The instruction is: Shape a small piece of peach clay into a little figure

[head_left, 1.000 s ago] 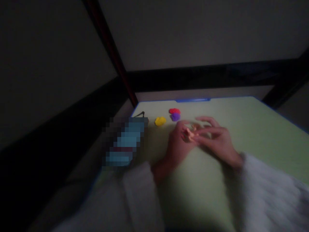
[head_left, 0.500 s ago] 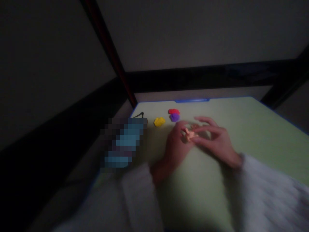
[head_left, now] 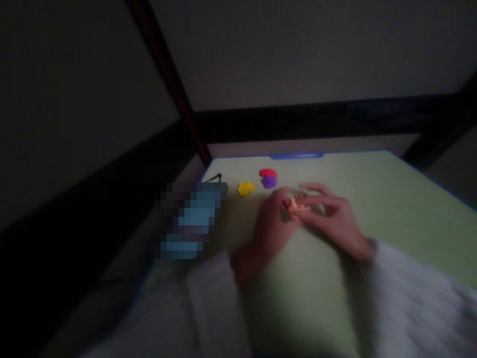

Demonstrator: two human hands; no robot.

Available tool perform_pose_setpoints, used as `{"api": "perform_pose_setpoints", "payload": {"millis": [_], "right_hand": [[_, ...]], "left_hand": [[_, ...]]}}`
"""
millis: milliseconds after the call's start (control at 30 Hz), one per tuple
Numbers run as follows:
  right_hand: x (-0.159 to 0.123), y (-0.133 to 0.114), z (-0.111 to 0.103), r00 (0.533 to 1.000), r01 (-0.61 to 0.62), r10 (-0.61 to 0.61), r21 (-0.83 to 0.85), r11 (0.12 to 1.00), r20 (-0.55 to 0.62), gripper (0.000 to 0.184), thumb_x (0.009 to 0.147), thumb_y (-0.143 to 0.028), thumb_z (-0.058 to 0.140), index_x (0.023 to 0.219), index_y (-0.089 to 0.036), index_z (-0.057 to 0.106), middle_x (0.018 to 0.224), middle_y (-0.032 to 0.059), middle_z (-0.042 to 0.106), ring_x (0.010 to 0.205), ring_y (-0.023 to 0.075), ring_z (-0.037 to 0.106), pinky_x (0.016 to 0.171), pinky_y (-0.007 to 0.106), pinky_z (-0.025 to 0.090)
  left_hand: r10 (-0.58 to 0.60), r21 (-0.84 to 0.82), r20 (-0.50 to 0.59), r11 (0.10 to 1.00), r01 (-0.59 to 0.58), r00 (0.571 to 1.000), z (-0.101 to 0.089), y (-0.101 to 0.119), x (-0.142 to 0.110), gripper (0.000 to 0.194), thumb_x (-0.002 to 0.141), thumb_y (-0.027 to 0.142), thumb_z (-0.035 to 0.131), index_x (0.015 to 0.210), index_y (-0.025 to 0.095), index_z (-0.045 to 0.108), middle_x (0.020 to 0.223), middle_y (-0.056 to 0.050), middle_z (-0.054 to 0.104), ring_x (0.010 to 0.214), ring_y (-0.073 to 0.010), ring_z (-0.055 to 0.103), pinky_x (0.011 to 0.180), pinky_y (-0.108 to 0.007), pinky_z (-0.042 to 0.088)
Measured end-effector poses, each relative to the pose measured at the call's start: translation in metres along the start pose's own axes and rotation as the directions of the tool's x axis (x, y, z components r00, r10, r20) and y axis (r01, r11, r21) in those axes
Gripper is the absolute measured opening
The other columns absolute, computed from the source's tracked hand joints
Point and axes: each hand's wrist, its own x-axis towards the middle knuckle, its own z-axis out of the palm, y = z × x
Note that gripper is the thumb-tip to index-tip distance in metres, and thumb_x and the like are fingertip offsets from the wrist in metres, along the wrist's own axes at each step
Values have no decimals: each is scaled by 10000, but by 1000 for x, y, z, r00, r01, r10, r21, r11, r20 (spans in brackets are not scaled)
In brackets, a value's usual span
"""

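A small peach-coloured piece of modelling clay (head_left: 295, 208) with several thin prongs is held between both hands above the pale tabletop (head_left: 376, 199). My left hand (head_left: 274, 223) is curled around its left side, fingertips bent in against it. From the right, the thumb and forefinger of my right hand (head_left: 333, 219) pinch it, while the other fingers of that hand arch out behind. Blur hides the piece's exact shape. Beyond my left hand lie a purple clay lump (head_left: 270, 182), a red clay lump (head_left: 268, 172) touching it, and a yellow clay lump (head_left: 246, 188) to their left.
A blurred-out blue object (head_left: 197, 216) lies along the table's left edge, with a thin dark loop (head_left: 216, 177) at its far end. The table has a blue rim (head_left: 296, 156). A dark wall with a black band (head_left: 298, 124) stands behind it.
The peach clay has turned slightly between my fingers, its prongs now pointing differently. My left fingertips have shifted onto its near left side. Both arms and the other lumps stay in place.
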Motion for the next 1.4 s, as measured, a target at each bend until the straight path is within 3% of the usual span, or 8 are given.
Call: {"api": "perform_pose_setpoints", "payload": {"millis": [200,500,767,1100,1267,1400], "right_hand": [[-3,-5,7,999,20,-20,2,1000,-32,115,649,-209,752,746,-269,743,1084,51,596,1023,217,564,914,398,420],[-3,-5,7,996,-22,17,-59,998,-89,119,645,-260,757,764,-264,750,1089,60,601,1030,232,568,928,420,423],[-3,-4,8,994,-19,16,-29,999,-106,72,633,-260,768,696,-283,744,1050,41,604,999,219,576,904,410,441],[-2,-4,5,999,11,-11,-8,1000,-47,33,679,-232,732,697,-259,728,1139,48,595,1085,226,547,958,421,398],[0,-2,1,1000,-20,21,39,999,-18,228,632,-239,775,852,-267,722,1222,56,561,1183,237,494,1021,425,352],[0,-2,-1,998,-27,24,54,998,59,137,676,-253,744,810,-265,720,1199,53,574,1224,233,456,1020,414,356]], "left_hand": [[114,199,-23,974,-107,993,0,5,-2,357,677,152,661,993,215,506,849,-8,620,765,-149,588,725,-280,467],[51,120,25,991,-54,998,1,-2,-2,581,693,150,646,1212,202,391,913,-46,636,826,-160,605,756,-296,506],[27,115,22,993,-29,999,1,-2,-3,490,695,135,635,1138,200,437,912,-50,645,850,-171,612,758,-299,500],[24,136,32,990,-28,999,1,3,-2,413,707,119,605,1082,199,452,885,-41,645,810,-164,604,742,-295,493],[-24,101,38,995,20,999,-1,4,-1,404,692,152,639,1049,216,462,874,-21,645,780,-154,606,723,-280,487],[21,106,22,994,-23,1000,0,3,-2,447,684,142,639,1081,221,451,838,-6,652,794,-159,611,731,-278,481]]}}
